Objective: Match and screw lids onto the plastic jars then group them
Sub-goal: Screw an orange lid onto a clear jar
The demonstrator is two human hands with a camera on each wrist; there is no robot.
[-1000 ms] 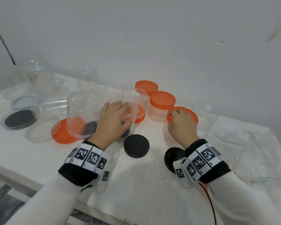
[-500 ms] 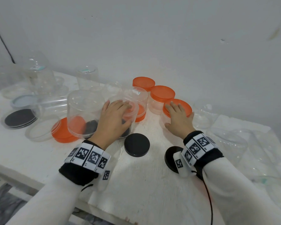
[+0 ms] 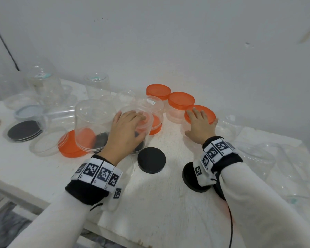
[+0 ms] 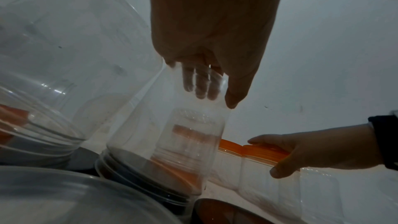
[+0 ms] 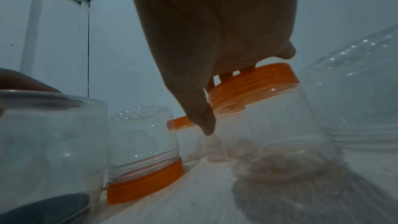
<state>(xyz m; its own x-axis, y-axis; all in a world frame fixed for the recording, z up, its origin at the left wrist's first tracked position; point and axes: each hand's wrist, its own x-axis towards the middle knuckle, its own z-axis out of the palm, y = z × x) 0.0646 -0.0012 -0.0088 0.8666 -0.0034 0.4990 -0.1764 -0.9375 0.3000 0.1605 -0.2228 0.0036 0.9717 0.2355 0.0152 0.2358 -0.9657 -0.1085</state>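
My left hand (image 3: 129,126) lies over an upturned clear jar (image 3: 148,122): fingers across its top, thumb down its right side. The jar stands on a black lid (image 4: 140,168). The left wrist view shows those fingers (image 4: 202,83) through the plastic. My right hand (image 3: 199,126) grips the orange lid (image 3: 208,113) of an upright clear jar (image 5: 269,134), with fingers spread on top and thumb down the side. That jar stands beside two more orange-lidded jars (image 3: 181,102) (image 3: 157,91) near the wall.
Two loose black lids (image 3: 151,162) (image 3: 190,176) lie near my wrists. A large upturned jar (image 3: 95,119) and an orange lid (image 3: 68,147) stand left of my left hand. Behind it is an upturned orange-lidded jar (image 3: 156,129). Stacked black lids (image 3: 23,130) lie far left; clear containers (image 3: 258,158) crowd the right.
My right hand has slid its orange-lidded jar away from me, closer to the other orange-lidded jars, and its fingers have spread over the lid. The left hand has stayed on its jar.
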